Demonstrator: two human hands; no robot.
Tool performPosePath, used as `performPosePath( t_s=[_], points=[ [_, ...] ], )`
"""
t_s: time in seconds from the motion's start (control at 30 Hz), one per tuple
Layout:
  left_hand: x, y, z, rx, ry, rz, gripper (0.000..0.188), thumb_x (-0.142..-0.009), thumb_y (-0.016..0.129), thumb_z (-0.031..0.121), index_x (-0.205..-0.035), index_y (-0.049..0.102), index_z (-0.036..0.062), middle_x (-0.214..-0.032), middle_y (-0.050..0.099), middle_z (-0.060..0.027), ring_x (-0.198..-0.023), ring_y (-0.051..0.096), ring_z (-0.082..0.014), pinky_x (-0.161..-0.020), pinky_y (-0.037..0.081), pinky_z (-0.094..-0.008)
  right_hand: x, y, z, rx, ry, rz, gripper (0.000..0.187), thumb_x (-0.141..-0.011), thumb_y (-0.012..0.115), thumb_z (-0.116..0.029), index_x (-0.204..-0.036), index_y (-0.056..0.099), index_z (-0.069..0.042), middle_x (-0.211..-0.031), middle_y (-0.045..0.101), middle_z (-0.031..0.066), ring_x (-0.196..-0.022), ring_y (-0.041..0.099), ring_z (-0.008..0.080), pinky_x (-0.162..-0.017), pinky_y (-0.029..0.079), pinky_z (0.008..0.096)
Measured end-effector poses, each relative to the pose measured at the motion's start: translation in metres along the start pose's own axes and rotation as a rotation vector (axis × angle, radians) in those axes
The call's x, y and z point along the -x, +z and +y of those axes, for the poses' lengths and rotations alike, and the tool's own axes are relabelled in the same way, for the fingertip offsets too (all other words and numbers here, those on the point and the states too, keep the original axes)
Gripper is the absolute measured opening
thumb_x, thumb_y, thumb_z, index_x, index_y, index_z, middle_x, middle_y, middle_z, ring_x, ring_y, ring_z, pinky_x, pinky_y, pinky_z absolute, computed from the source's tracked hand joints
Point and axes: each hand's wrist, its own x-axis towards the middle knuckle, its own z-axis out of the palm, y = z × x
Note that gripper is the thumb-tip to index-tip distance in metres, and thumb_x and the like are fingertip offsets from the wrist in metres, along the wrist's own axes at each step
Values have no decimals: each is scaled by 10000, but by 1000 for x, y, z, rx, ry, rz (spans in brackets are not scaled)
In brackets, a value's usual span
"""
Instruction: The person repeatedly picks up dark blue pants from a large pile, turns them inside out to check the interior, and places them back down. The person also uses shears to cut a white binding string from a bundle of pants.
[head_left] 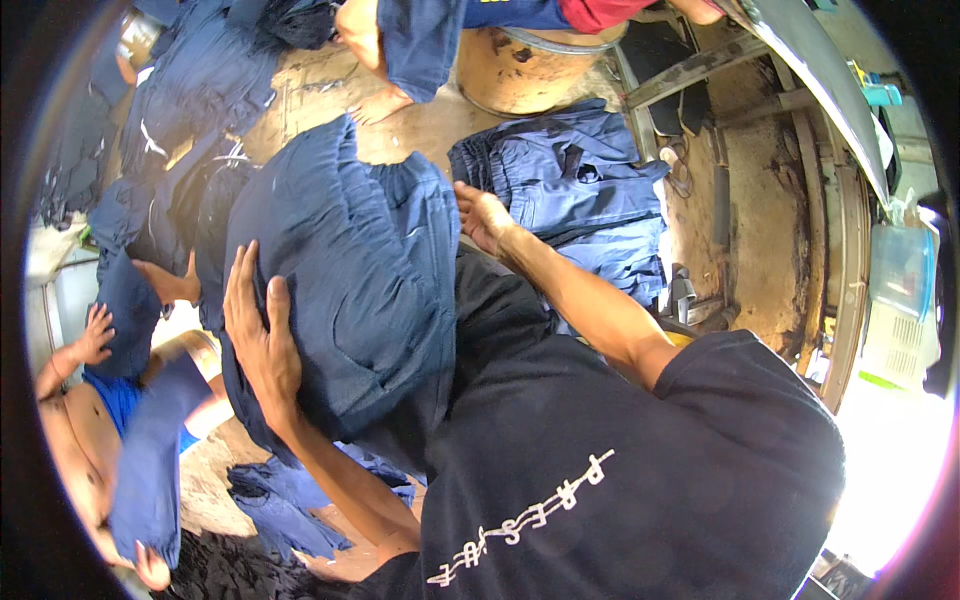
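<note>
A pair of navy elastic-waist shorts (350,290) lies spread over my lap, its gathered waistband at the far end. My left hand (262,340) rests flat on the left side of the cloth, fingers long and thumb apart. At the right edge, close below the waistband, my right hand (485,217) has its bent fingers on the cloth; the fingertips are partly hidden. Just beyond that hand, a pile of similar navy shorts (575,185) is laid out on the floor, waistbands to the left.
At the left a person (85,440) handles a navy garment. Another person's leg and foot (380,105) show at the top, beside a round metal drum (530,70). Loose navy clothes (200,80) heap at the far left, more (285,505) near my left forearm. Wooden framing (800,190) stands right.
</note>
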Motion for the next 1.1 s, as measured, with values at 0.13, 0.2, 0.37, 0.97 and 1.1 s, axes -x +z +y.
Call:
performPosePath(
  t_s=[0.13, 0.2, 0.37, 0.97, 1.1],
  points=[
    [-1, 2, -2, 53, 29, -28, 531, -1145, 539, 335, -1590, 553, 46, -1641, 546, -179, -1539, 468, -356, -1296, 287, -452, 35, -5, -25, 316, -7, -13, 342, -1093, 673, -243, -1312, 650, 18, -1257, 762, 162, -861, 799, 259, -717, 671, 333],
    [-1, 4, -3, 41, 42, -25, 555, -1161, 504, 373, -1593, 544, 28, -1650, 537, -180, -1545, 461, -354, -1297, 283, -457, 48, -28, -30, 577, -9, 64, 337, -1100, 678, -317, -1288, 702, -38, -1182, 772, 86, -903, 779, 203, -769, 639, 321],
    [-9, 3, -4, -6, 111, -49, 570, -1165, 492, 409, -1595, 544, 38, -1647, 536, -189, -1546, 456, -359, -1295, 281, -468, 89, -103, 4, 1154, -162, 317, 318, -1022, 741, -319, -1163, 765, -35, -981, 808, 103, -857, 782, 197, -772, 611, 356],
    [-6, -7, -4, 53, 29, 82, 565, -1065, 667, 426, -1506, 633, 76, -1591, 588, -179, -1522, 482, -360, -1307, 282, -494, 147, 210, -146, 1096, -1059, -177, 249, -1017, 780, -244, -1080, 783, -3, -854, 747, 85, -750, 675, 178, -750, 550, 338],
    [-6, -15, 10, 183, -15, 104, 486, -1034, 717, 367, -1414, 697, 64, -1510, 654, -163, -1442, 560, -358, -1283, 309, -517, 170, 257, -143, 1520, -816, -270, 325, -944, 839, -323, -1002, 773, -10, -864, 723, 162, -790, 703, 354, -756, 565, 460]
  ],
)
